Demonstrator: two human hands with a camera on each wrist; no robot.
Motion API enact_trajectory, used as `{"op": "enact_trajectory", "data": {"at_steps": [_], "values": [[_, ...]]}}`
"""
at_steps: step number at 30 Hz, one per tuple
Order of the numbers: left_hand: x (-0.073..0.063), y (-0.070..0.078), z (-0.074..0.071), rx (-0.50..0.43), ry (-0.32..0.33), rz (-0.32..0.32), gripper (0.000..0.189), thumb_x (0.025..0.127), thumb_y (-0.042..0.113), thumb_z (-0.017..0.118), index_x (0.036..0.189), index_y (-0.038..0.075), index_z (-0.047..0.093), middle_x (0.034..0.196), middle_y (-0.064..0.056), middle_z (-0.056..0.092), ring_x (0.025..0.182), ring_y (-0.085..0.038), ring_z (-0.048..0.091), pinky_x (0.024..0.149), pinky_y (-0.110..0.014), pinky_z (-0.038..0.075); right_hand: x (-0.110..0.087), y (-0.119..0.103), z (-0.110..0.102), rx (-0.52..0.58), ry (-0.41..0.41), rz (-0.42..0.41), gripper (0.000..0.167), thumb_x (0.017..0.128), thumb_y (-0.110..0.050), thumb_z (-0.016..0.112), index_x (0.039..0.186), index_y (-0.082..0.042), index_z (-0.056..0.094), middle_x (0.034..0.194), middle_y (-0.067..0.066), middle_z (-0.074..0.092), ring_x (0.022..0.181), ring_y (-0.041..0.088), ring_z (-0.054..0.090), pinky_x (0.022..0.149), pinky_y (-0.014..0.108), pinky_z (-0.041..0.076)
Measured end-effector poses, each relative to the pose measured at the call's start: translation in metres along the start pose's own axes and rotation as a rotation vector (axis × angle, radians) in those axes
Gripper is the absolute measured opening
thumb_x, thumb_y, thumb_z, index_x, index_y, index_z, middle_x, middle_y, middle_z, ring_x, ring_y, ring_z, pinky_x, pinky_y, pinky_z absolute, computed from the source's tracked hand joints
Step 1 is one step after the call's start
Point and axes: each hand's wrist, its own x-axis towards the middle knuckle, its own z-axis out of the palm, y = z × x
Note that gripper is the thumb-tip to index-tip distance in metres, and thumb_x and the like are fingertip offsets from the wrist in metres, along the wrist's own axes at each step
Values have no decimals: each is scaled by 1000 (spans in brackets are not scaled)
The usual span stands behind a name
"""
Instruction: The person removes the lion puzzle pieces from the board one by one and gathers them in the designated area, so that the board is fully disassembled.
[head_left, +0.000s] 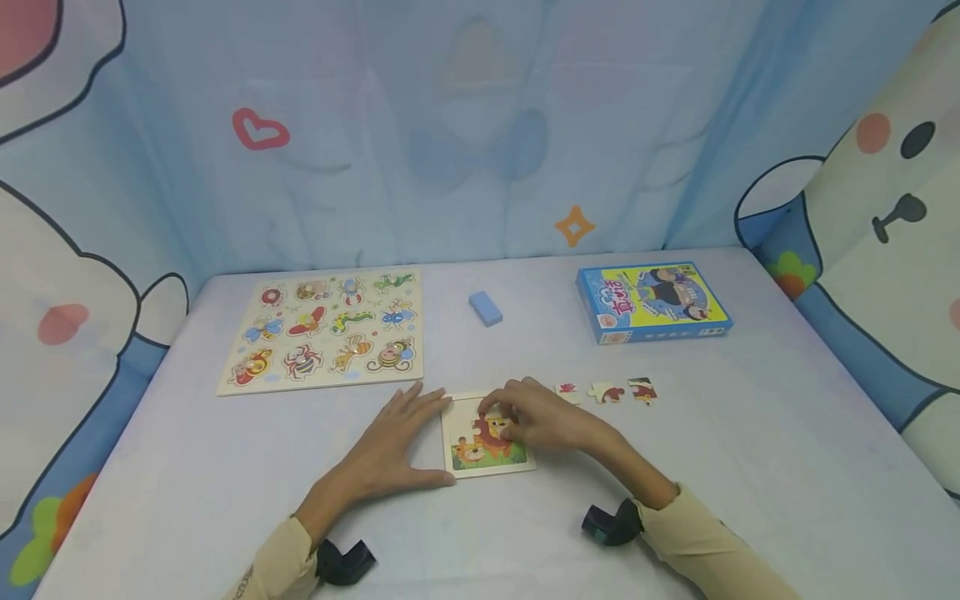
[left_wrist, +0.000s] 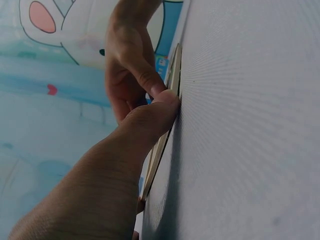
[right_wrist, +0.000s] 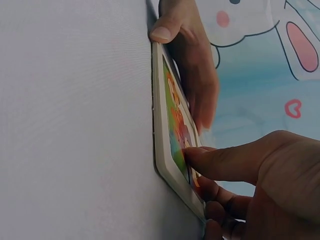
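A small framed jigsaw board with a lion picture lies on the table, partly filled. My left hand is spread at its left side, thumb on the near corner and fingertips by the far corner. Over the board, my right hand has thumb and index finger bent around a lion-face puzzle piece, seemingly pinching it. In the right wrist view the thumb touches the picture on the board; the other fingertips are partly hidden. Loose puzzle pieces lie in a row just beyond the right hand.
A large wooden insect puzzle board lies at the back left. A blue block rests at the back middle. At the back right is a blue and yellow box. Printed curtains enclose the table.
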Motion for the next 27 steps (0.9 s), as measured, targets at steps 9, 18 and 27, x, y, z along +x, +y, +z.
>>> {"op": "enact_trajectory", "data": {"at_steps": [9,18,27], "values": [[1,0,0,5,-5,2,97,70,70,68,149,26,34,156,9,29,148,-21,8,121,-44,7,-1,0,1,10,-1,1,34,86,-8,69,117,-19,64,90,-4,54,89,16,44,72,27,43],[1,-1,0,16,0,10,97,70,71,67,149,26,35,156,8,30,148,-21,8,121,-44,8,-1,0,2,13,2,-12,35,86,-6,69,118,-19,61,89,-2,53,88,17,43,70,28,41],[1,0,0,16,5,10,96,70,69,68,149,25,36,155,7,31,148,-22,10,121,-44,8,-1,-3,2,18,5,17,36,86,-9,70,118,-20,59,88,-3,53,88,17,43,70,28,41]]}}
